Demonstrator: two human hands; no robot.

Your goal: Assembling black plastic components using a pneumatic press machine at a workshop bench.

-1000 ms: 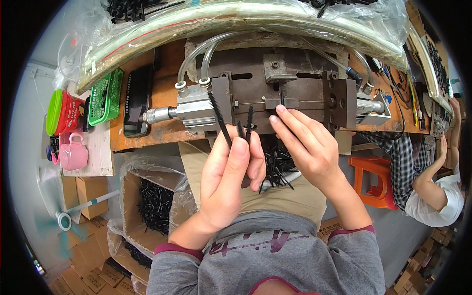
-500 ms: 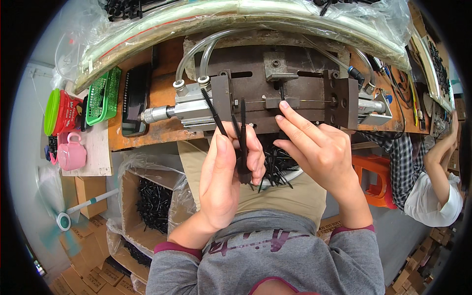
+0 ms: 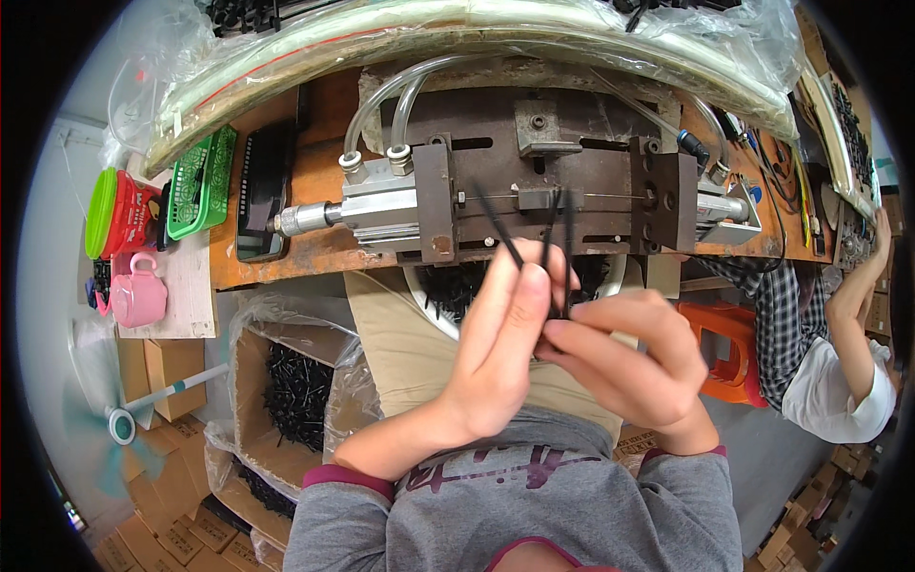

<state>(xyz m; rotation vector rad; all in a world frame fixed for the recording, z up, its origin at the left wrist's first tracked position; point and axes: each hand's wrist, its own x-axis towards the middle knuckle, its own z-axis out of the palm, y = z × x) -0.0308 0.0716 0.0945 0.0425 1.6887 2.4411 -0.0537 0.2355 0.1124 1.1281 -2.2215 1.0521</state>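
My left hand [image 3: 500, 348] is closed around thin black mascara wands [image 3: 499, 227], whose bristled ends point up and fan apart. The fingertips of my right hand [image 3: 634, 357] are pinched at the lower end of the rightmost wand [image 3: 569, 253], close against my left fingers. Both hands are in front of the dark metal fixture [image 3: 486, 214], apart from it. Behind the wand tips is the fixture's small central block [image 3: 534, 199], with a thin rod running to its right. Below, a white basin [image 3: 434, 317] of black wands is partly hidden by my hands.
Air cylinders [image 3: 381, 205] with clear hoses flank the fixture. A plastic-wrapped roll [image 3: 457, 43] lies behind it. At left are a green basket [image 3: 202, 191], a pink cup [image 3: 139, 294] and a lined carton [image 3: 250, 381] of black pieces. Another person [image 3: 839, 362] sits at right beside an orange stool [image 3: 729, 343].
My right hand has drawn back from the central block to my left hand. My left hand has shifted right with its wands, uncovering more of the basin's left side.
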